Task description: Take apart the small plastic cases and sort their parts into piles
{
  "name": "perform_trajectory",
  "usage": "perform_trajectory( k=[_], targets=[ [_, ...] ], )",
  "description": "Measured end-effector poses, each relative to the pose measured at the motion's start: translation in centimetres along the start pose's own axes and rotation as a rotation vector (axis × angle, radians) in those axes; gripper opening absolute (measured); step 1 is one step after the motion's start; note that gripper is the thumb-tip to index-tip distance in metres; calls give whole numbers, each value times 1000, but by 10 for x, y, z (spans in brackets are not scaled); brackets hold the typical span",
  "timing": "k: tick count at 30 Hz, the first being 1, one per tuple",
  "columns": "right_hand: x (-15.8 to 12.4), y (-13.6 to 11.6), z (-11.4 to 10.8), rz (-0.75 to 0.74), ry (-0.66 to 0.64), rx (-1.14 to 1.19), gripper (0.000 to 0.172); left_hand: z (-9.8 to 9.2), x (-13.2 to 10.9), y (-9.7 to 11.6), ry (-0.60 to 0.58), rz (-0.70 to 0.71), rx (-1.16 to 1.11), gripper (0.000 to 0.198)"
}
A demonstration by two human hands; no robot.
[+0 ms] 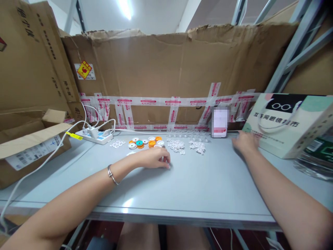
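My left hand [156,158], with a bangle on its wrist, rests low over the middle of the table. Its fingers are curled towards the thumb; whatever they hold, if anything, is hidden. Just behind it lies a cluster of round plastic discs, among them an orange disc [152,143], a teal disc [139,143] and a white disc [132,146]. To its right are two heaps of small white plastic pieces [177,146]. My right hand [246,142] reaches to the back right, beside a paper bag [282,139]. Its fingers are blurred, and I cannot tell whether they touch the bag.
Small clear plastic cups [188,135] line the back, left of an upright phone [220,121]. A power strip [100,137] with cables and an open cardboard box [39,149] stand left. Far right is a clear plastic container [316,159]. A cardboard wall [166,66] closes the back.
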State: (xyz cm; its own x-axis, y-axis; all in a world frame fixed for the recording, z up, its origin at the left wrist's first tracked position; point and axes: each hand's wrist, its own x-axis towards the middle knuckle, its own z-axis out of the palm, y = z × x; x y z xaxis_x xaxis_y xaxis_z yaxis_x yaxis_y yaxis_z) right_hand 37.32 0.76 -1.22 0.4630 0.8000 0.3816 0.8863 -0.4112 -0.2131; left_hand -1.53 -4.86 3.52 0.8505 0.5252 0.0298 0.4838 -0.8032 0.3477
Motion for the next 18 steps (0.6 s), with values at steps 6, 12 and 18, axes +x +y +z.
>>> perform_trajectory(
  k=[6, 12, 18],
  targets=[
    [-1, 0, 0, 44, 13, 59, 45, 2, 2, 2, -17, 72, -33, 6],
    [-6, -2, 1, 117, 77, 129, 43, -23, -5, -3, 114, -18, 44, 8],
    [-5, -1, -1, 77, 58, 166, 45, -78, -39, -39, 224, -308, 173, 15]
  ],
)
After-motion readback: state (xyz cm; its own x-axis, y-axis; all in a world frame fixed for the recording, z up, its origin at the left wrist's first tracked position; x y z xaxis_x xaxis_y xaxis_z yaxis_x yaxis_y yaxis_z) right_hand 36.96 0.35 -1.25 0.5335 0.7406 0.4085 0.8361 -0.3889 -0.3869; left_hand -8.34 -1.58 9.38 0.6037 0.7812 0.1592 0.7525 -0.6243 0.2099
